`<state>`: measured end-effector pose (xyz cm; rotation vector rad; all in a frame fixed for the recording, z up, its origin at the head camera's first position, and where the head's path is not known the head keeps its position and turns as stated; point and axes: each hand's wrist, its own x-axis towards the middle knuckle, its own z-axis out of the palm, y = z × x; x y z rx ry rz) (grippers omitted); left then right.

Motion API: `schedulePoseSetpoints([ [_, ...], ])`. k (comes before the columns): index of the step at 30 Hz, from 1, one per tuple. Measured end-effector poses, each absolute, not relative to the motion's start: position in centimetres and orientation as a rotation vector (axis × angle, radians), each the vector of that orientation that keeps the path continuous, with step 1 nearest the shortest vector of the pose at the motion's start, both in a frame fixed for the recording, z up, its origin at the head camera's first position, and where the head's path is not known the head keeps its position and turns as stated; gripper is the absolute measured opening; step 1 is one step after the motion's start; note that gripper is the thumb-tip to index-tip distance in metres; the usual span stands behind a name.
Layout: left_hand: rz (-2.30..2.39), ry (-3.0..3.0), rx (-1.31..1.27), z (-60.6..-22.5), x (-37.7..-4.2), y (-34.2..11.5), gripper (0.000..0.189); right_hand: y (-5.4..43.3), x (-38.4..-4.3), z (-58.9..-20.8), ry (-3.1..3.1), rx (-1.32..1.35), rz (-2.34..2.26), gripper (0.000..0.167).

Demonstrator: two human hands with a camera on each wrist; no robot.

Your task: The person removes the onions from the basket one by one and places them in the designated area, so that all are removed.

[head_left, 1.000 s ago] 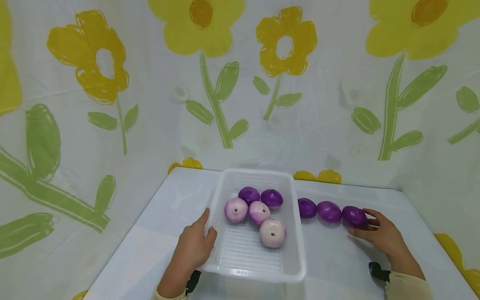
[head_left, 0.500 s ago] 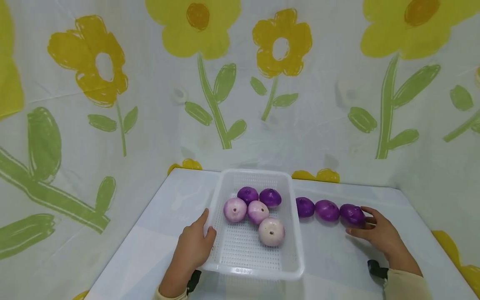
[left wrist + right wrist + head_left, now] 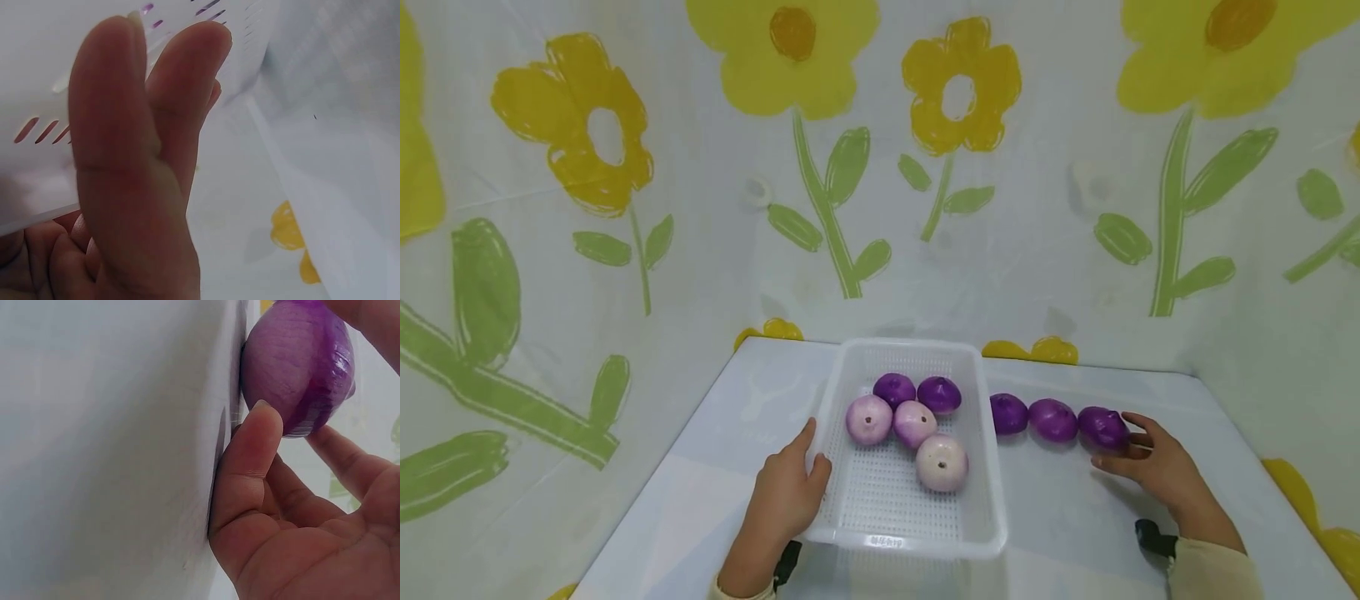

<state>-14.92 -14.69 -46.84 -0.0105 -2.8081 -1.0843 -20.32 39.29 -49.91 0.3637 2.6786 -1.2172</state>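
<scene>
In the head view a white plastic basket (image 3: 887, 533) holds several onions, some deep purple and some paler with their root ends up. My left hand (image 3: 782, 492) rests against the basket's left side, its index finger and thumb straight. The left wrist view has the slotted basket wall (image 3: 31, 75) beside the fingers (image 3: 119, 125). On the right, my right hand (image 3: 1165, 467) holds a purple onion (image 3: 1102, 427) at the end of a row, fingers and thumb around its near side. That onion (image 3: 287, 362) appears close to the table in the right wrist view.
Two more purple onions, a middle one (image 3: 1053, 420) and one (image 3: 1009, 414) against the basket's right side, continue the row leftward. The white table (image 3: 1060, 517) ends at a back edge before a flower-patterned curtain (image 3: 985, 283), which also hangs at both sides.
The whole head view shifts slightly left. Both hands, the basket and the onions otherwise keep their places.
</scene>
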Motion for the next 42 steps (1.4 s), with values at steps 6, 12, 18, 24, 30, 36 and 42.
schedulePoseSetpoints([
  [6,-1.114,-2.82,0.032,-47.0,-14.7,-15.0,0.062,39.2,-20.5,-50.0,2.671,0.339,-1.211,0.139],
  [12,-1.113,-2.79,0.01,-47.0,-14.8,-14.5,0.061,40.1,-20.3,-49.9,2.683,0.294,-1.188,0.138],
  [18,-1.11,-2.821,0.023,-47.2,-14.7,-14.3,0.061,40.6,-20.0,-50.2,2.643,0.29,-1.189,0.137],
  [24,-1.102,-2.791,-0.016,-46.9,-14.5,-14.5,0.061,40.5,-20.2,-50.4,2.647,0.281,-1.204,0.138],
  [30,-1.107,-2.789,-0.003,-46.5,-14.5,-14.6,0.061,40.3,-20.7,-50.1,2.653,0.233,-1.226,0.132],
  [36,-1.107,-2.772,0.001,-46.3,-14.5,-14.5,0.06,40.2,-21.0,-49.9,2.652,0.256,-1.225,0.135],
  [42,-1.126,-2.793,0.0,-46.5,-14.7,-14.5,0.061,40.1,-20.8,-49.9,2.619,0.332,-1.213,0.14],
])
